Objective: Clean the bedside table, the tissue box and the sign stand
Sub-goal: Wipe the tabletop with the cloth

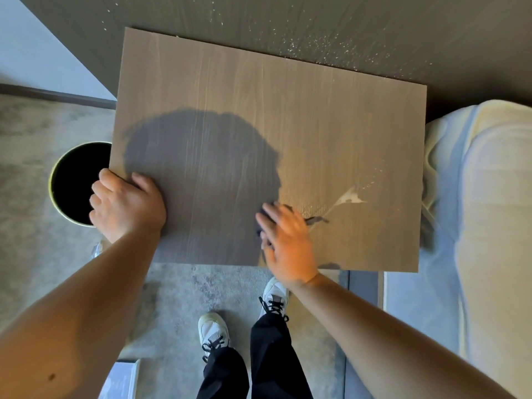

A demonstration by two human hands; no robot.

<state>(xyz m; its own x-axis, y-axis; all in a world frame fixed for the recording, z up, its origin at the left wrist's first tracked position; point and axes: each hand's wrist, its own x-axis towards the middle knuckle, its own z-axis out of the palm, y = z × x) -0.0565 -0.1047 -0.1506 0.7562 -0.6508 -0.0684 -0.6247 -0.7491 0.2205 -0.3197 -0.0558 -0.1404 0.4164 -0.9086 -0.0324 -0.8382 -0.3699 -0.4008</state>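
The bedside table [288,116] is a brown wood-grain top seen from above, with nothing standing on it. My left hand [126,203] grips its front left corner, thumb on top and fingers curled round the edge. My right hand [285,240] lies flat near the front edge, fingers straight and blurred, pressing a dark cloth [312,219] onto the wood. Only a small part of the cloth shows past the fingers. Just right of the hand sits a pale smear [349,198] with fine specks around it. No tissue box or sign stand is in view.
A round black bin [72,182] with a pale rim stands on the carpet left of the table. A bed with white bedding [483,226] runs along the right. The dark wall panel [288,24] behind carries white specks. My feet [244,321] are below the front edge.
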